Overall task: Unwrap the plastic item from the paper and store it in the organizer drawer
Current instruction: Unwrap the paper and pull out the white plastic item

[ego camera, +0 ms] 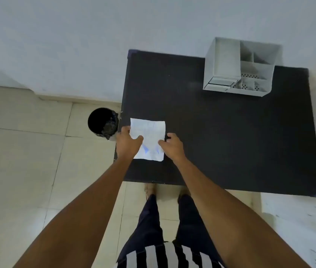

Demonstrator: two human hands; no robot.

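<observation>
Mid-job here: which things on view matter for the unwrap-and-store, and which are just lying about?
For the job:
- paper, flat on the black table
- left hand and right hand, at its sides
- white organizer at the far corner

Lying about:
- black bin on the floor

We see a black table (221,132): creased white paper (149,132) lies flat at the grip, the grey organizer (240,68) well apart, far-right corner.

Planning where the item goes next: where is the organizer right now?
In the head view, the organizer stands at the black table's far right corner, against the wall, well away from the paper.
</observation>
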